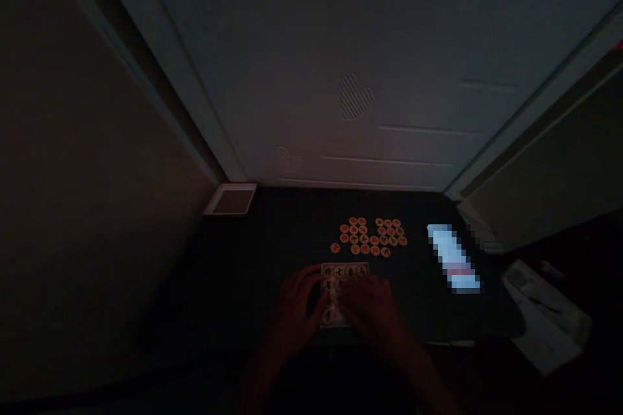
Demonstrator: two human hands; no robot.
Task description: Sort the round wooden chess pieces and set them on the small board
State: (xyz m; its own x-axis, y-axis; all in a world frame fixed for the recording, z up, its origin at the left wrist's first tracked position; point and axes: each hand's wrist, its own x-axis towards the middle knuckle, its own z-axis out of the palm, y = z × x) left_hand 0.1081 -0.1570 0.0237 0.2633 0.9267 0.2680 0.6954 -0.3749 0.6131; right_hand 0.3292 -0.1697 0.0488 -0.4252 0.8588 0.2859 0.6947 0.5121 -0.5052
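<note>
The scene is very dark. A small pale box (343, 270) with round game pieces set in rows lies on a dark table (272, 233). My left hand (294, 314) rests at the box's left side, fingers curled against it. My right hand (372, 314) lies over the box's right half and hides part of it. Beyond the box, several loose orange round pieces (372, 237) with dark marks are scattered in two clusters. One piece (335, 248) sits apart on the left. What my fingers hold, if anything, is hidden.
A shallow white tray or lid (230, 200) sits at the table's far left corner. A blurred white packet (452, 258) lies to the right. White bags (545, 311) sit off the table's right edge. A pale door or panel (360, 78) rises behind the table.
</note>
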